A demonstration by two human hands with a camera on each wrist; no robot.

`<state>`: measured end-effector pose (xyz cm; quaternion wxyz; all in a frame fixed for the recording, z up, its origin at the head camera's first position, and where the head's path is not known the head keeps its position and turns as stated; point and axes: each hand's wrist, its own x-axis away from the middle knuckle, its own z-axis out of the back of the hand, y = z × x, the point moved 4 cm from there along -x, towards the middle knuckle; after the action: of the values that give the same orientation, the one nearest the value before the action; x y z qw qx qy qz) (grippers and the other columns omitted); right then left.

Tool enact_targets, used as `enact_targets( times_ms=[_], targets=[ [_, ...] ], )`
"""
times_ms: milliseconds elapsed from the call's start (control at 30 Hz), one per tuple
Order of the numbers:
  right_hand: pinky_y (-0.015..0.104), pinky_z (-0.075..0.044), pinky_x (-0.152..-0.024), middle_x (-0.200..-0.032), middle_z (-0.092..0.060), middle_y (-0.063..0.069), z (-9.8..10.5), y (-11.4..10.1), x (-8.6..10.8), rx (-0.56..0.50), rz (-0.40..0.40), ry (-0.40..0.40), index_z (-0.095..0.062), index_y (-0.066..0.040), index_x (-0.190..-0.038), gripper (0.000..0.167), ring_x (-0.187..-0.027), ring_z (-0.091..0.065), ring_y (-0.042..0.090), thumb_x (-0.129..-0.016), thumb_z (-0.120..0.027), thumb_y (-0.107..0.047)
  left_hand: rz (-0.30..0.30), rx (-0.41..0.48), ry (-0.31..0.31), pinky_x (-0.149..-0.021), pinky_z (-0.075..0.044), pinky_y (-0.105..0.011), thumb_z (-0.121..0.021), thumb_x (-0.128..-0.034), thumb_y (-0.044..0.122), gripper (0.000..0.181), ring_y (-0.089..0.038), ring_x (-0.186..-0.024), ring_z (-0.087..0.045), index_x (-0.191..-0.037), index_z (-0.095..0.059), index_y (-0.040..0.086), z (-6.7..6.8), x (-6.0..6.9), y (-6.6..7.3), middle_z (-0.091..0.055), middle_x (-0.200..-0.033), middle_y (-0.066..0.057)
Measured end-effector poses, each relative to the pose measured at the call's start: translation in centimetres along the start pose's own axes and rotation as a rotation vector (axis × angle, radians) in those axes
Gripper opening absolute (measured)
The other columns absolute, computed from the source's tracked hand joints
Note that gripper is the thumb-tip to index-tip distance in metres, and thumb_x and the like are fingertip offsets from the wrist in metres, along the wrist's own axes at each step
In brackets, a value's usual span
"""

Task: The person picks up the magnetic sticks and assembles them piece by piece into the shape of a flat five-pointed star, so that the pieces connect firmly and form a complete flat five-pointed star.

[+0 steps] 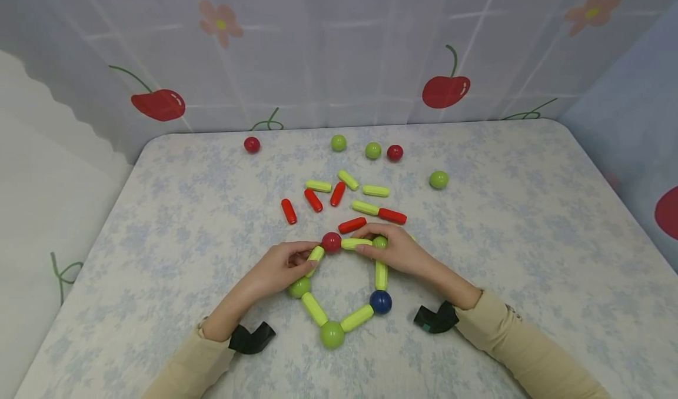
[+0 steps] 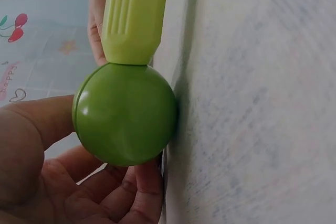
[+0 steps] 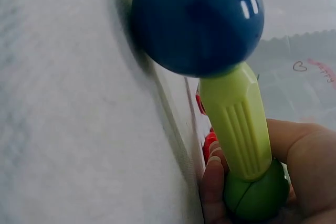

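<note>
A ring of yellow-green magnetic rods and coloured balls lies on the table in front of me. My left hand pinches the upper-left rod, between a red ball and a green ball. With thumb and fingers, my right hand grips the top rod beside another green ball, partly covering both. A blue ball forms the right corner, and a green ball the near one. The right wrist view shows the blue ball joined by a rod to the green ball.
Beyond the ring lie several loose red rods and yellow-green rods; one red rod touches a yellow-green one end to end. Farther back are loose green balls and red balls. A cherry-patterned curtain hangs behind the table.
</note>
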<state>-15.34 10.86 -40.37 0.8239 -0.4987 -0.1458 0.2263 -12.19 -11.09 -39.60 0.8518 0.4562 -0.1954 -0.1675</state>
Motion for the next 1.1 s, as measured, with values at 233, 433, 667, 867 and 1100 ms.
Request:
enact_targets(
  times_ms=[233, 433, 667, 867, 1100],
  targets=[
    [0.036, -0.044, -0.083, -0.099, -0.064, -0.005, -0.1, -0.1, -0.1, 0.023, 0.004, 0.002, -0.069, -0.013, -0.106, 0.02, -0.097, -0.054, 0.015, -0.087, -0.068, -0.018, -0.016, -0.025, 0.028, -0.065, -0.048, -0.028, -0.062, -0.0901, 0.009, 0.038, -0.014, -0.078, -0.057, -0.125, -0.057, -0.003, 0.2, 0.1, 0.2, -0.063, -0.095, -0.004],
    [0.038, -0.043, -0.087, -0.106, -0.063, -0.003, -0.2, -0.5, 0.1, 0.142, 0.04, -0.02, -0.067, -0.011, -0.112, 0.025, -0.103, -0.055, 0.016, -0.088, -0.068, -0.017, -0.085, -0.103, -0.018, -0.07, -0.046, -0.03, -0.068, -0.0874, 0.014, 0.049, -0.016, -0.082, -0.052, -0.132, -0.051, 0.002, 0.7, 0.3, 0.2, -0.056, -0.098, -0.001],
    [0.037, -0.041, -0.092, -0.114, -0.06, -0.001, -0.1, -0.8, 0.3, 0.198, 0.066, -0.062, -0.064, -0.011, -0.117, 0.029, -0.111, -0.052, 0.016, -0.088, -0.066, -0.012, -0.151, -0.201, -0.107, -0.066, -0.044, -0.028, -0.074, -0.0822, 0.025, 0.069, -0.017, -0.083, -0.049, -0.139, -0.042, 0.003, 1.7, 1.5, 0.2, -0.052, -0.102, -0.002],
    [0.038, -0.043, -0.09, -0.114, -0.061, 0.002, -0.1, -0.9, 0.3, 0.204, 0.101, -0.043, -0.064, -0.01, -0.117, 0.029, -0.109, -0.053, 0.018, -0.088, -0.066, -0.01, -0.147, -0.218, -0.12, -0.06, -0.042, -0.026, -0.075, -0.0816, 0.027, 0.064, -0.014, -0.077, -0.05, -0.133, -0.047, 0.001, 1.7, 2.4, 0.4, -0.051, -0.093, 0.002],
    [0.037, -0.044, -0.087, -0.116, -0.06, 0.003, -0.3, -0.9, 0.3, 0.201, 0.142, -0.026, -0.064, -0.009, -0.118, 0.029, -0.107, -0.054, 0.018, -0.089, -0.065, -0.009, -0.058, -0.178, -0.093, -0.062, -0.044, -0.027, -0.071, -0.0854, 0.023, 0.043, -0.014, -0.075, -0.051, -0.119, -0.058, 0.0, 1.4, 2.3, 0.2, -0.054, -0.085, 0.003]
  ],
)
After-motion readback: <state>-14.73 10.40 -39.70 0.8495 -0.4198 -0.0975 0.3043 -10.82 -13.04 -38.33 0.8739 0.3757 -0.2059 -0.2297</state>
